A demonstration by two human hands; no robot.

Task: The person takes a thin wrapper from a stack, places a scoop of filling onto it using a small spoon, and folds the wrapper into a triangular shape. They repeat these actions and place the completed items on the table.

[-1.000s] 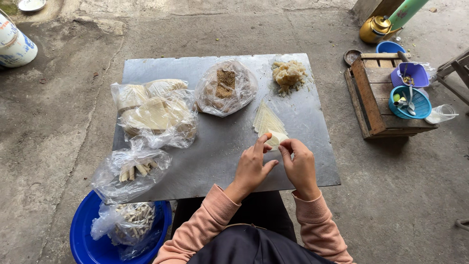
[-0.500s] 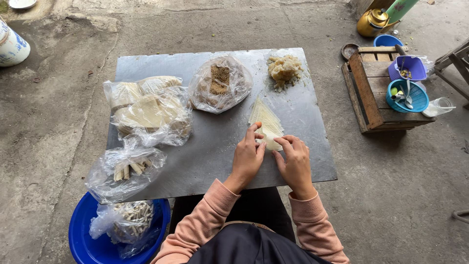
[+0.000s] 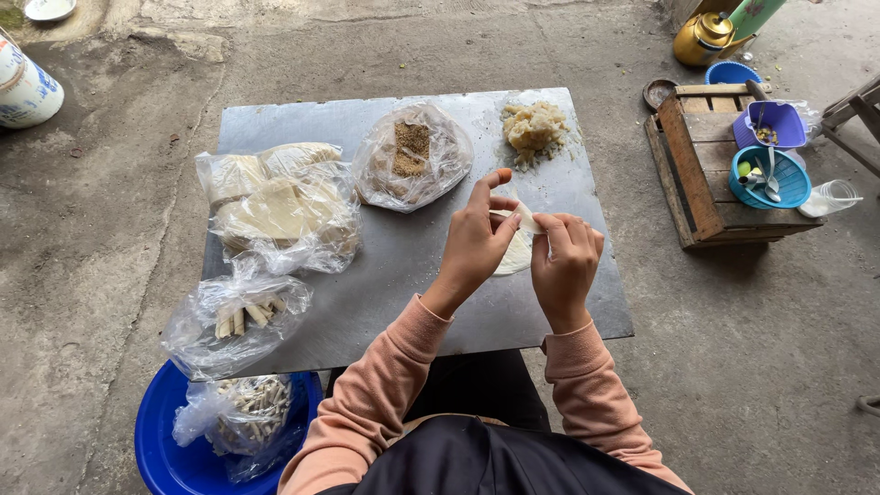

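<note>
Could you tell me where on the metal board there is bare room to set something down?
The grey board is bare along its near edge, between the bag of rolled pieces and the left hand, and down the centre strip below the crumb bag. The far left corner is also free. The left side is crowded with the wrapper bags.

Both hands hide most of the pale wrapper [image 3: 519, 249].

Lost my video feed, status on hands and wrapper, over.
Left hand and right hand both pinching thin pale dough wrapper, lifted above grey metal table. Nothing blocking.
</note>
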